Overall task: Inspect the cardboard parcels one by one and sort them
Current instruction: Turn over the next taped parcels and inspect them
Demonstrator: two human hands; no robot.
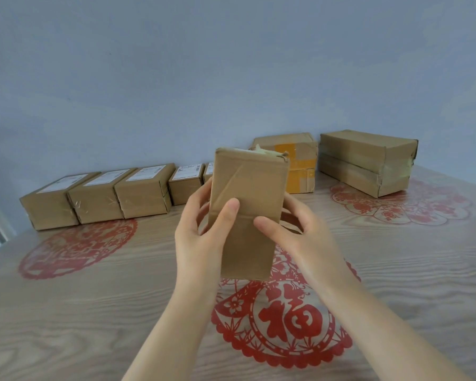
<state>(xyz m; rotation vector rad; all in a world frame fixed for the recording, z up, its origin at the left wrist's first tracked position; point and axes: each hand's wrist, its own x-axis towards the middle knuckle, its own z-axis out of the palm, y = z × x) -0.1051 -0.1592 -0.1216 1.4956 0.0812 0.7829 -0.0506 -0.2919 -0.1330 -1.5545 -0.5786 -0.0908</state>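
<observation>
Left grip [201, 232] and right grip [300, 235] both clasp parcel [248, 204] upright, above surface [94, 312] centre. Risk: taped faces look slick; parcel may slip and drop.

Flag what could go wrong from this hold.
1. The held parcel is upright, off the table, gripped by the left hand and right hand only around its middle; it may slip or tip.
2. Its top edge looks torn and crumpled; more turning could open it.
</observation>
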